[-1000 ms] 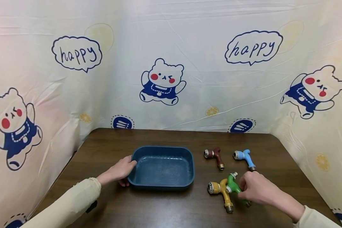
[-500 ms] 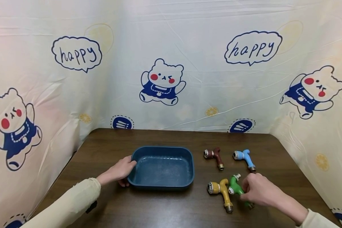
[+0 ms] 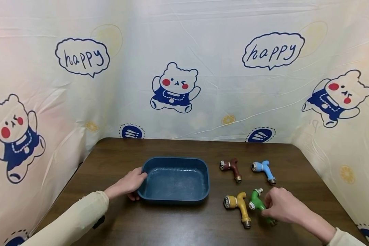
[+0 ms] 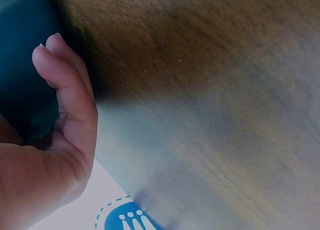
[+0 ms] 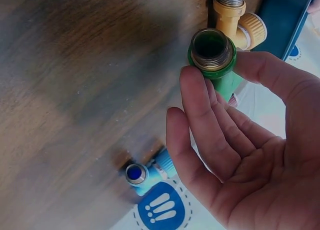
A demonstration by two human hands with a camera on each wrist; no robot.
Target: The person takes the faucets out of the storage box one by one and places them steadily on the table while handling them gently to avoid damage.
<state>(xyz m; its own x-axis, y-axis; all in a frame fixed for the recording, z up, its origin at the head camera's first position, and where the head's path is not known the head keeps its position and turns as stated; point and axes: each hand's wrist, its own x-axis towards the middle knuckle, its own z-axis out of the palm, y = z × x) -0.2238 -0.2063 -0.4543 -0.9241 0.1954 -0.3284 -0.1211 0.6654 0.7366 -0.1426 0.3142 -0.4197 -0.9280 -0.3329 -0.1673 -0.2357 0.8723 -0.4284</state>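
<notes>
My left hand (image 3: 128, 182) grips the left side of a dark blue rectangular tray (image 3: 175, 182), thumb over the rim and fingers along the outer wall (image 4: 27, 50). On the right, my right hand (image 3: 287, 206) pinches a green tap (image 3: 256, 201) between thumb and fingers, its threaded end (image 5: 212, 52) facing the right wrist camera. A yellow tap (image 3: 242, 207) lies just left of the green one, with a narrow gap between them. Farther back lie a dark red tap (image 3: 233, 168) and a light blue tap (image 3: 265, 169).
All of it stands on a dark brown wooden table (image 3: 172, 225). A pale curtain (image 3: 215, 68) printed with bears surrounds the table at the back and sides.
The green tap has shifted right in my right hand, from overlapping the yellow tap to standing apart from it. My left hand and the tray have stayed still.
</notes>
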